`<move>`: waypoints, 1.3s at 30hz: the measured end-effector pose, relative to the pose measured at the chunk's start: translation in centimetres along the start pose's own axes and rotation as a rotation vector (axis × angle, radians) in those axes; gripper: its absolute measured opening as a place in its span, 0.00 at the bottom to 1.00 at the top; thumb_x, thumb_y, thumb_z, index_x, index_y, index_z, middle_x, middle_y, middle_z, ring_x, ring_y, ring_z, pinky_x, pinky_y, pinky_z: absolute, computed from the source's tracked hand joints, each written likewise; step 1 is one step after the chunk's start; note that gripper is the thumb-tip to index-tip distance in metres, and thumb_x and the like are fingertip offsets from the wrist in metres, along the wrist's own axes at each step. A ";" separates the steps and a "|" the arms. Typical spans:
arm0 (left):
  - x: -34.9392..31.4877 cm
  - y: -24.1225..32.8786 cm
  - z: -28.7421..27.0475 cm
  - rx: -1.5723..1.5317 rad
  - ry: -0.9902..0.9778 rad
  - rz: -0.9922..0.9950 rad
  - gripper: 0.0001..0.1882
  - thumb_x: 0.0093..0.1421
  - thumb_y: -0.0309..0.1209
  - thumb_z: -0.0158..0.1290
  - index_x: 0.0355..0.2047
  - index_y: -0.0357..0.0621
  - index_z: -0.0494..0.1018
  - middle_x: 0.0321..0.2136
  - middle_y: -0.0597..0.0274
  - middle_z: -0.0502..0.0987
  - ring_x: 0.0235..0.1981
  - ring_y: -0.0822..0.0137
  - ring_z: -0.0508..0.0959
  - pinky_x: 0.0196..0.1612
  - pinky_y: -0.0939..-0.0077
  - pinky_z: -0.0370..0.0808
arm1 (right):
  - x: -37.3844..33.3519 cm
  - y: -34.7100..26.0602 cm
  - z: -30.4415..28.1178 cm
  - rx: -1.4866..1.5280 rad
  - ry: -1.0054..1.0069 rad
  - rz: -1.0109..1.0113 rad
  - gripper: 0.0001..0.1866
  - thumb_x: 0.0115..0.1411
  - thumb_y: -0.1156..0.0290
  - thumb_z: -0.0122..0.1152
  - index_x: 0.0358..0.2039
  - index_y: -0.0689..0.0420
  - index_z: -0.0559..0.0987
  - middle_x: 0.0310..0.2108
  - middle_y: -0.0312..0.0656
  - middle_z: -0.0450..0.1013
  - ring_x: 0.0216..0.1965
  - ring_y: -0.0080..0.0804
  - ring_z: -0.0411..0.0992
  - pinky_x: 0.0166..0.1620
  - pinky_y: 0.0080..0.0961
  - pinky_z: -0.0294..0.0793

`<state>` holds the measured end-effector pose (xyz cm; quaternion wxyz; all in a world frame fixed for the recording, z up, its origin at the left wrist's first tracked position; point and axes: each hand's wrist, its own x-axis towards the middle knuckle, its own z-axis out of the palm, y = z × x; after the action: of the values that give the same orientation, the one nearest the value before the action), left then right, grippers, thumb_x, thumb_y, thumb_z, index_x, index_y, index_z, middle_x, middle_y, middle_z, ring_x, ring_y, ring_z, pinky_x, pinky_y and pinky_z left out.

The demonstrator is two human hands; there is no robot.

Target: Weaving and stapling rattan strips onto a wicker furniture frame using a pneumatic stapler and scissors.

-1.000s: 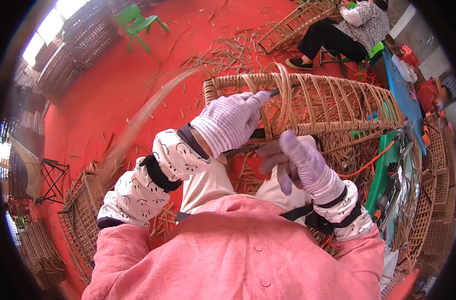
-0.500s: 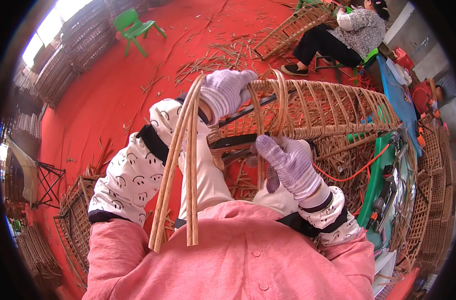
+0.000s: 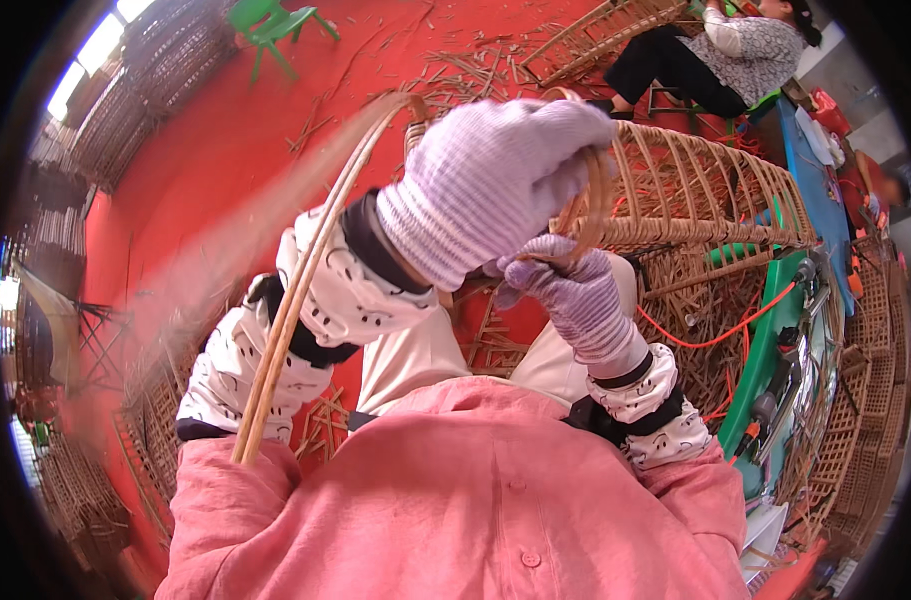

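Note:
My left hand (image 3: 490,185), in a striped lilac glove, is raised over my lap with its fingers closed round a loop of tan rattan strands (image 3: 597,200). Below and right of it, my right hand (image 3: 580,305) in a matching glove is closed on the lower part of the same loop. Long loose strand ends (image 3: 300,290) arch over my left forearm and hang to my upper arm; another strand is smeared by motion. Just beyond my hands lies a woven rattan frame (image 3: 705,190), its near end hidden behind the left glove.
A green bench (image 3: 760,350) with tools stands at right, an orange cord (image 3: 715,342) beside it. Another person (image 3: 735,60) sits at the far right with a woven frame. A green chair (image 3: 270,28) and stacked wicker (image 3: 175,55) stand far left. Rattan scraps litter the red floor (image 3: 225,200).
My left hand has risen and moved right, now closed on the strand loop. My right fingers have closed on the loop too. The loose strands swing left, and the view has shifted slightly.

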<state>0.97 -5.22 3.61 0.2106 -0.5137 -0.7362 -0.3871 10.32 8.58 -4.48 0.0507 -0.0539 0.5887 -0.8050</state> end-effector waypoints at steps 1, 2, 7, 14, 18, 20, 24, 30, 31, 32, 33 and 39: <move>-1.1 0.5 0.4 -0.201 0.023 -0.204 0.23 0.52 0.16 0.48 0.49 0.43 0.66 0.28 0.54 0.77 0.33 0.64 0.80 0.37 0.76 0.75 | -0.2 0.1 -0.2 0.007 0.012 0.014 0.07 0.55 0.77 0.59 0.35 0.64 0.77 0.28 0.38 0.74 0.28 0.23 0.73 0.33 0.18 0.73; -1.9 0.5 0.9 -0.177 -0.035 -0.277 0.23 0.52 0.16 0.48 0.49 0.43 0.66 0.28 0.54 0.77 0.33 0.64 0.80 0.37 0.76 0.75 | -0.5 0.2 -0.5 0.018 0.008 0.024 0.07 0.55 0.77 0.59 0.35 0.64 0.77 0.28 0.38 0.74 0.28 0.23 0.73 0.33 0.18 0.73; -4.5 -0.9 2.7 -0.201 0.200 -0.458 0.18 0.59 0.21 0.46 0.50 0.40 0.64 0.29 0.55 0.77 0.32 0.69 0.78 0.36 0.77 0.75 | -2.9 0.7 -1.1 -0.128 0.056 -0.239 0.12 0.45 0.84 0.64 0.32 0.57 0.78 0.32 0.36 0.71 0.33 0.23 0.71 0.37 0.18 0.72; -3.0 -3.9 0.7 -0.234 -0.352 -0.439 0.10 0.56 0.24 0.49 0.39 0.36 0.71 0.28 0.58 0.76 0.33 0.71 0.77 0.36 0.74 0.75 | -1.9 3.2 -0.5 -0.491 0.006 -0.516 0.14 0.42 0.84 0.65 0.30 0.55 0.78 0.33 0.40 0.70 0.35 0.34 0.72 0.38 0.26 0.71; -1.6 -4.7 -0.2 -0.102 -0.765 -0.049 0.12 0.56 0.31 0.49 0.39 0.39 0.72 0.26 0.60 0.76 0.28 0.70 0.76 0.37 0.76 0.73 | -0.9 3.8 -0.1 -0.451 0.064 -0.472 0.13 0.43 0.81 0.64 0.31 0.53 0.78 0.33 0.39 0.70 0.34 0.35 0.72 0.36 0.26 0.72; -1.2 -5.2 -0.2 -0.146 -0.902 -0.035 0.12 0.54 0.32 0.50 0.37 0.39 0.73 0.26 0.60 0.76 0.27 0.70 0.76 0.35 0.75 0.73 | -0.8 3.5 0.0 -0.672 0.081 -0.552 0.14 0.45 0.84 0.62 0.33 0.55 0.78 0.33 0.40 0.69 0.35 0.34 0.73 0.37 0.25 0.73; -0.2 -5.8 0.6 -0.224 -1.068 -0.126 0.12 0.50 0.32 0.51 0.34 0.41 0.75 0.24 0.59 0.77 0.24 0.70 0.76 0.30 0.75 0.73 | -0.8 2.1 0.4 -1.006 0.174 -0.709 0.12 0.44 0.76 0.64 0.33 0.51 0.79 0.30 0.38 0.70 0.28 0.35 0.72 0.29 0.26 0.72; 1.5 -3.5 -1.3 -0.180 -0.388 -0.464 0.09 0.49 0.31 0.54 0.31 0.40 0.75 0.20 0.63 0.75 0.22 0.74 0.74 0.28 0.78 0.72 | -2.1 -0.7 1.3 -0.649 0.097 -0.278 0.13 0.46 0.71 0.67 0.34 0.53 0.78 0.23 0.34 0.66 0.23 0.21 0.67 0.28 0.20 0.69; 1.1 -2.3 -2.0 -0.263 -0.210 -0.322 0.07 0.50 0.26 0.53 0.31 0.38 0.73 0.22 0.64 0.74 0.24 0.75 0.73 0.29 0.81 0.71 | -2.3 -0.9 1.4 -0.493 0.118 -0.287 0.15 0.48 0.72 0.66 0.38 0.54 0.76 0.21 0.32 0.64 0.23 0.15 0.63 0.27 0.18 0.67; 0.5 -0.9 -2.7 -0.287 -0.072 -0.314 0.06 0.51 0.22 0.51 0.31 0.36 0.72 0.24 0.65 0.73 0.26 0.76 0.72 0.29 0.83 0.70 | -2.3 -1.2 1.5 -0.502 0.124 -0.267 0.15 0.48 0.72 0.66 0.38 0.54 0.76 0.21 0.32 0.64 0.23 0.15 0.63 0.27 0.18 0.67; -0.5 0.6 -3.7 -0.247 -0.003 -0.212 0.05 0.52 0.22 0.50 0.31 0.37 0.72 0.24 0.64 0.73 0.27 0.75 0.73 0.30 0.81 0.71 | -2.2 -1.3 1.5 -0.378 0.212 -0.244 0.16 0.48 0.73 0.65 0.39 0.54 0.75 0.21 0.32 0.65 0.23 0.14 0.63 0.27 0.18 0.67; -4.6 6.5 -3.6 -0.195 -0.388 0.580 0.17 0.45 0.27 0.53 0.38 0.43 0.72 0.34 0.59 0.74 0.31 0.63 0.76 0.33 0.70 0.75 | -1.0 -0.7 1.2 -0.763 0.013 -0.700 0.21 0.48 0.76 0.64 0.45 0.53 0.75 0.27 0.37 0.69 0.27 0.25 0.70 0.31 0.18 0.71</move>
<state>8.38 -9.66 4.85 0.1182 -0.7828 -0.5457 -0.2748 11.43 7.80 -3.45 -0.2486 -0.2572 0.7872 -0.5023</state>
